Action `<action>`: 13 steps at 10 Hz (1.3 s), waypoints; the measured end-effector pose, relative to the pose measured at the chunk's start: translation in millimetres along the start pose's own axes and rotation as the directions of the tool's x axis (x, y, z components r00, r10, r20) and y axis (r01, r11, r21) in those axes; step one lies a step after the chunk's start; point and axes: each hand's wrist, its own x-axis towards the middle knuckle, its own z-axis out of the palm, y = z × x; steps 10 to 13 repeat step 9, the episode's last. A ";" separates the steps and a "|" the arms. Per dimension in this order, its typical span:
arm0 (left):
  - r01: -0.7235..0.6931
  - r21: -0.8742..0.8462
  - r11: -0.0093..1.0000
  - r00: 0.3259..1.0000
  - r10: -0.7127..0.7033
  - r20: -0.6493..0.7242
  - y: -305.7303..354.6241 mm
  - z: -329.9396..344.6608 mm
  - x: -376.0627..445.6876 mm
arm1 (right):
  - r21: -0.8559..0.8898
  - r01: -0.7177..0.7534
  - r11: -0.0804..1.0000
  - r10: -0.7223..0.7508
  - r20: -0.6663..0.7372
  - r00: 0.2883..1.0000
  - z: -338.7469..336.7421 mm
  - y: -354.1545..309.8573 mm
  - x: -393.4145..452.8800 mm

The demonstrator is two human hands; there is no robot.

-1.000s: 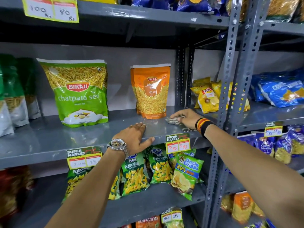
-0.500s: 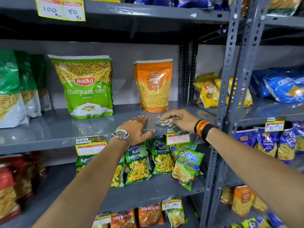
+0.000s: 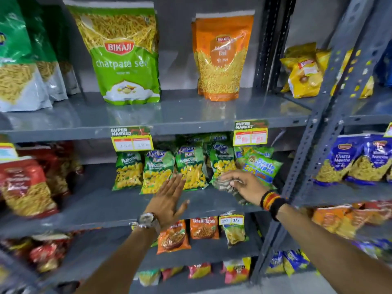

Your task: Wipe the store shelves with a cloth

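Both hands are seen down at the lower shelf (image 3: 101, 205) now, the one with the small green snack packets (image 3: 158, 170) lined up along its back. The right hand (image 3: 244, 185) is clamped on the cloth (image 3: 228, 183), a crumpled, patterned rag bunched in the fingers, with a tail of it hanging toward the shelf's front edge near the right-hand upright (image 3: 305, 158). It's held right in front of the rightmost green packets, touching or just about touching them; which one can't be told from the blur. A striped band (image 3: 272, 201) is worn on that wrist.

The left hand (image 3: 169, 200) is spread flat, fingers apart and nothing gripped, laid over the shelf toward its front edge, fingertips just reaching the bottom of the middle packets. A watch (image 3: 148, 219) is worn on that wrist.

The upper shelf (image 3: 191, 111) is left bare along its front, with the big green bag (image 3: 125, 58) and the orange bag (image 3: 221, 58) stood upright at the back.
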 end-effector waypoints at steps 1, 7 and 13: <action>0.141 -0.011 0.990 0.984 -0.139 0.116 -10.9 52.4 -17.6 | -0.061 -0.035 0.998 0.039 0.059 0.998 45.3 24.7 25.0; 0.412 0.046 0.910 0.885 -0.411 0.219 -8.1 125.6 -24.9 | -0.565 0.113 0.818 0.034 0.243 0.969 166.4 97.2 49.9; 0.369 0.013 0.929 0.904 -0.362 0.227 13.0 73.1 -12.5 | -0.503 0.108 0.858 0.030 0.260 0.965 144.2 60.4 49.3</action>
